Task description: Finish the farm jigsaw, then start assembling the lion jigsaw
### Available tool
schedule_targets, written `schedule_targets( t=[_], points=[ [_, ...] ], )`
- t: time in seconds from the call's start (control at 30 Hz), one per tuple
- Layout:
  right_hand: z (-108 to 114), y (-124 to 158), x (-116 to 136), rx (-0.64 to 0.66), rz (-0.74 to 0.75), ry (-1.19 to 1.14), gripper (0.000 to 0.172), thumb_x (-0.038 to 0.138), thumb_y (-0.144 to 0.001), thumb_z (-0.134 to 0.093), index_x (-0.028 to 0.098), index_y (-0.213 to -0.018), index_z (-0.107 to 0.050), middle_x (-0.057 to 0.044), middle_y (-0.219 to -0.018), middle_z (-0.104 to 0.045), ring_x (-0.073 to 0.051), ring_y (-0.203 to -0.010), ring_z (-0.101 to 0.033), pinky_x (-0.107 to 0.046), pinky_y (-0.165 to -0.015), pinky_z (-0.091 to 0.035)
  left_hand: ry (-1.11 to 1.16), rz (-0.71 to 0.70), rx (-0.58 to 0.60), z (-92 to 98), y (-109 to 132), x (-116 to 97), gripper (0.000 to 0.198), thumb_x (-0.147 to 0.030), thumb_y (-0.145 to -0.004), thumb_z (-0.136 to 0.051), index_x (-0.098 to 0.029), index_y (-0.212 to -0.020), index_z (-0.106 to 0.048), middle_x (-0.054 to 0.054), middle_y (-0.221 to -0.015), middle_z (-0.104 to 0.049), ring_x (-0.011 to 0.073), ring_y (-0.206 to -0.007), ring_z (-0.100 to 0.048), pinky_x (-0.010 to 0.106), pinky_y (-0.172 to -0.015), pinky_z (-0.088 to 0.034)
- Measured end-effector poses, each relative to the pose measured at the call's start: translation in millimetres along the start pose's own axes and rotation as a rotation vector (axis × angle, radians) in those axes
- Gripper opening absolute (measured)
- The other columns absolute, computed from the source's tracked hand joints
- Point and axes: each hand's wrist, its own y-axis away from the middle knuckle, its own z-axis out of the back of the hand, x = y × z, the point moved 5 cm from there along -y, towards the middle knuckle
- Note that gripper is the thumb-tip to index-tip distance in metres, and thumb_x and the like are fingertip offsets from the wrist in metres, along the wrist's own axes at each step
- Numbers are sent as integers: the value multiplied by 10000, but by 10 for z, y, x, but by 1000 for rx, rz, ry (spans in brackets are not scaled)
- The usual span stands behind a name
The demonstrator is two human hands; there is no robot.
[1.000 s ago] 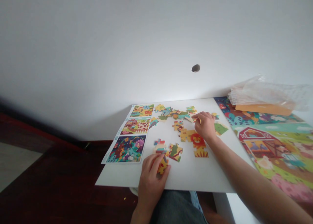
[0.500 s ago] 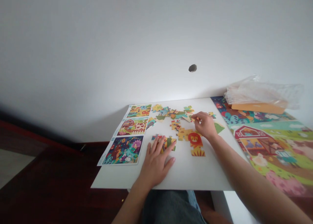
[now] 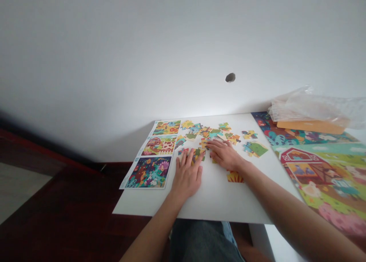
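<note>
My left hand (image 3: 187,174) lies flat with its fingers spread, the fingertips on a small group of jigsaw pieces (image 3: 191,154). My right hand (image 3: 224,155) rests palm down just to its right, over joined yellow pieces, and neither hand grips anything. Below that hand shows a yellow and red puzzle piece (image 3: 235,177). A loose heap of colourful jigsaw pieces (image 3: 204,131) spreads across the far side of the white table (image 3: 217,205). Two more piece groups (image 3: 255,149) lie at the right. Whatever sits under my right palm is hidden.
Three picture cards (image 3: 159,145) lie in a column along the table's left edge. A large assembled farm puzzle (image 3: 317,174) lies at the right, with a clear plastic bag (image 3: 311,107) and an orange box (image 3: 311,127) behind it. The table's front edge borders a dark floor.
My right hand has slid left and down, now covering the lion pieces. My left hand has moved slightly, its fingertips on the pieces. More pieces show at the right.
</note>
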Motion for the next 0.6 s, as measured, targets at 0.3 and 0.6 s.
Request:
schedule_targets(
  t=[0.3, 0.6],
  points=[
    [-162, -17, -48, 119, -1, 110, 584, 401, -1001, -308, 169, -1537, -310, -78, -1607, -251, -287, -1480, -227, -532, -1193, -179, -86, 65, 11, -166, -479, 93, 486, -358, -975, -410, -387, -1461, -429, 34, -1586, -321, 327, -1449, -266, 598, -1152, -228],
    [-172, -43, -94, 16, -46, 42, 577, 334, -970, -377, 123, -1506, -342, -157, -1613, -214, -289, -1491, -191, -519, -1183, -241, -32, 158, -84, -241, -933, 66, 401, -392, -982, -400, -380, -1346, -568, 42, -1497, -450, 325, -1382, -354, 622, -1110, -277]
  ],
)
